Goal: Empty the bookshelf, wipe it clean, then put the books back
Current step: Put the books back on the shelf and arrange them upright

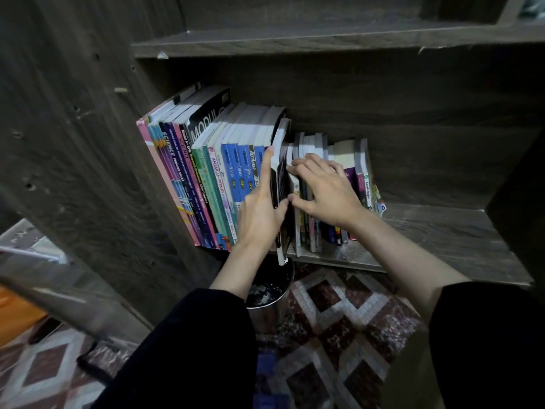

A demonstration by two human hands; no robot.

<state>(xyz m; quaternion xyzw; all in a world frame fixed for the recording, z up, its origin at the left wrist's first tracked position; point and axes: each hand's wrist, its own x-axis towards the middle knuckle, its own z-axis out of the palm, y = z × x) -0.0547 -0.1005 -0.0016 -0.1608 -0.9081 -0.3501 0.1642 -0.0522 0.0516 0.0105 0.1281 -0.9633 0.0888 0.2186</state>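
A dark wooden bookshelf [448, 231] holds a row of upright books. Tall workbooks [206, 178] with pink, purple, green and blue spines lean at the left. Shorter books [361, 172] stand to the right. Between the two groups a black book [283, 184] sticks out past the shelf's front edge. My left hand [259, 211] grips this black book, index finger stretched up along its left side and thumb on its front edge. My right hand [324, 190] lies over the tops of the short books, fingertips touching the black book's right side.
The shelf's right part [460, 240] is bare wood. Another shelf board [295, 42] runs above. Below the shelf edge stands a round metal bin [269, 293] on a patterned diamond carpet [339, 314]. An orange object [17, 314] lies at the far left.
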